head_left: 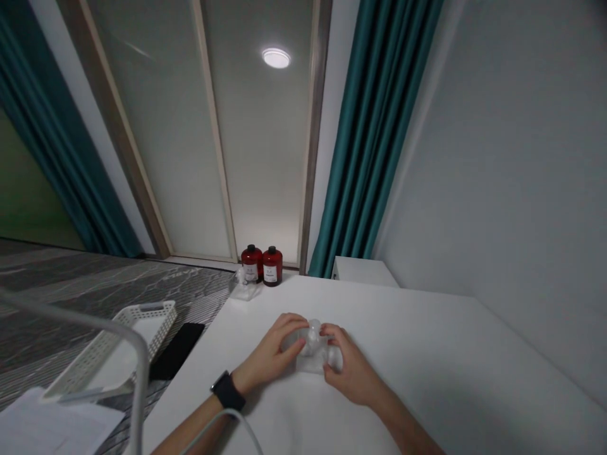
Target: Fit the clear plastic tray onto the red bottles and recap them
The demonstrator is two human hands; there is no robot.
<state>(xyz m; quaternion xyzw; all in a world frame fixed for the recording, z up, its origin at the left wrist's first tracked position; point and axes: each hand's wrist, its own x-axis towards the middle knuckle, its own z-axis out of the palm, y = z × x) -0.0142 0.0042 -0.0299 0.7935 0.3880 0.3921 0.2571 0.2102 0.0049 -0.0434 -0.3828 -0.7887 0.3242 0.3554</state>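
Note:
Between my two hands on the white table [379, 354] is a clear plastic piece [313, 347] with a flat base and a rounded knob on top. I cannot make out its exact kind. My left hand [279, 344], with a dark watch [227, 390] on its wrist, curls its thumb and fingers against the left side of the piece. From the right, my right hand [348, 363] has its fingers and thumb bent around the other side. Part of the plastic is hidden behind my fingers.
Two dark red bottles [272, 266] with black caps stand at the table's far left corner, beside another clear plastic piece [244, 289]. Left of the table are a white basket [114, 347], a black flat object [177, 351] and papers [61, 420]. A blurred grey rod [140, 392] crosses the lower left.

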